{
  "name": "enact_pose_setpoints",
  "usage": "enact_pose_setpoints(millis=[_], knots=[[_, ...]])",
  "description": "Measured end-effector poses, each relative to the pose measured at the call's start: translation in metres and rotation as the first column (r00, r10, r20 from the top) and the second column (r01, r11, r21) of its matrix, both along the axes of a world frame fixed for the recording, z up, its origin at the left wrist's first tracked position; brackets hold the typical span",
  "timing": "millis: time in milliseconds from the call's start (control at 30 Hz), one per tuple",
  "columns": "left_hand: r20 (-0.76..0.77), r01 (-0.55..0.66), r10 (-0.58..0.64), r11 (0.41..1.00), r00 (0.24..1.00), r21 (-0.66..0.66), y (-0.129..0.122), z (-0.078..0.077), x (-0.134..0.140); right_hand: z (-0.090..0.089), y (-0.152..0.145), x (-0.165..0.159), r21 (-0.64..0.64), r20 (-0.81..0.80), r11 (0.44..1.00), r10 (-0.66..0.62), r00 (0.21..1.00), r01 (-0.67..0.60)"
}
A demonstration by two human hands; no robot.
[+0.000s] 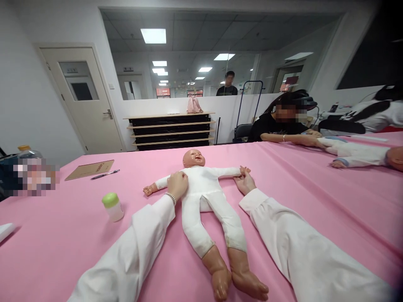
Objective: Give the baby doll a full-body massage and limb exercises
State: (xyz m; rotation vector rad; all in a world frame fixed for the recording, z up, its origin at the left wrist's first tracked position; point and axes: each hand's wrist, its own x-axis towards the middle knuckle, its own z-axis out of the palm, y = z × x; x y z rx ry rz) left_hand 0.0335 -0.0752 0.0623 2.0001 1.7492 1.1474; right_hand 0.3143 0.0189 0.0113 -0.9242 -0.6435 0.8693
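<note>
A baby doll [203,184] lies on its back on the pink tablecloth [151,268], head away from me and feet toward me. Its body is white cloth; the head, hands and lower legs are brown. My left hand [178,184] is closed with curled fingers on the doll's upper arm and side, at the image left; its fingertips are partly hidden. My right hand [244,182] grips the doll's other arm at the wrist, which is stretched out sideways. White sleeves cover both my arms.
A green-lidded jar [112,207] stands left of my left arm. Behind it lie a pen [105,174] and a brown notebook [90,169]. Across the table at right, a person in black [277,126] handles another doll [362,151]. A bottle [30,153] is at far left.
</note>
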Motion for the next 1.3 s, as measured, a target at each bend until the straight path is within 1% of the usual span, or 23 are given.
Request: enact_pose_setpoints(millis=[33,100,167,200,267,333,367,433,500,567,633,767,867,967,1033,1100,1167,1233,1300], knots=[[-0.004,0.017,-0.017,1.0,1.0,0.01,0.008,0.01,0.013,0.0,0.002,0.004,-0.004,-0.021,1.0,-0.029,0.999,0.029],[-0.013,0.125,-0.124,0.991,0.992,0.04,0.024,0.027,0.046,0.0,0.003,0.008,-0.01,-0.07,0.996,-0.084,0.994,0.083],[-0.009,0.25,-0.25,0.967,0.968,0.049,0.039,0.035,0.085,-0.002,0.001,0.005,0.02,-0.029,0.995,-0.1,0.995,0.1],[0.0,0.306,-0.307,0.95,0.952,0.052,0.046,0.034,0.103,-0.003,-0.001,0.002,0.047,0.022,0.996,-0.08,0.997,0.079],[0.04,0.381,-0.383,0.923,0.923,0.045,0.056,0.026,0.135,-0.006,-0.006,-0.006,0.11,0.139,0.994,-0.01,0.99,-0.006],[0.109,0.389,-0.389,0.921,0.915,0.025,0.062,0.011,0.155,-0.007,-0.012,-0.013,0.17,0.223,0.982,0.037,0.974,-0.076],[0.149,0.385,-0.382,0.923,0.912,0.008,0.063,0.003,0.161,-0.007,-0.014,-0.016,0.192,0.254,0.978,0.034,0.967,-0.085],[0.222,0.401,-0.386,0.916,0.895,-0.024,0.064,-0.011,0.166,-0.005,-0.02,-0.019,0.201,0.329,0.977,0.001,0.944,-0.071],[0.281,0.436,-0.411,0.899,0.867,-0.029,0.062,-0.019,0.166,-0.003,-0.026,-0.021,0.181,0.419,0.983,-0.046,0.907,-0.034],[0.331,0.449,-0.421,0.894,0.845,-0.01,0.061,-0.021,0.164,-0.001,-0.032,-0.023,0.154,0.483,0.988,-0.074,0.872,-0.002],[0.38,0.428,-0.4,0.904,0.834,0.011,0.06,-0.019,0.162,-0.002,-0.037,-0.027,0.153,0.511,0.988,-0.088,0.855,0.01],[0.46,0.379,-0.353,0.925,0.815,0.037,0.061,-0.016,0.158,-0.008,-0.041,-0.036,0.182,0.516,0.983,-0.106,0.85,0.012],[0.493,0.373,-0.339,0.927,0.801,0.031,0.063,-0.018,0.157,-0.009,-0.04,-0.038,0.119,0.483,0.99,-0.129,0.866,0.081],[0.509,0.41,-0.356,0.912,0.784,0.008,0.063,-0.022,0.158,-0.006,-0.036,-0.035,0.051,0.41,0.993,-0.121,0.904,0.11],[0.512,0.442,-0.379,0.897,0.771,-0.003,0.063,-0.023,0.159,-0.007,-0.034,-0.034,0.039,0.364,0.993,-0.116,0.924,0.11],[0.519,0.456,-0.389,0.89,0.761,-0.003,0.064,-0.024,0.159,-0.009,-0.034,-0.034,0.066,0.353,0.994,-0.109,0.929,0.092],[0.539,0.444,-0.377,0.896,0.753,0.008,0.064,-0.022,0.158,-0.012,-0.036,-0.036,0.125,0.366,0.991,-0.085,0.927,0.041],[0.561,0.42,-0.359,0.907,0.746,0.023,0.064,-0.021,0.157,-0.013,-0.039,-0.039,0.172,0.391,0.984,-0.033,0.92,-0.038],[0.574,0.404,-0.346,0.914,0.742,0.029,0.063,-0.02,0.155,-0.011,-0.042,-0.041,0.175,0.398,0.981,0.002,0.917,-0.078]])
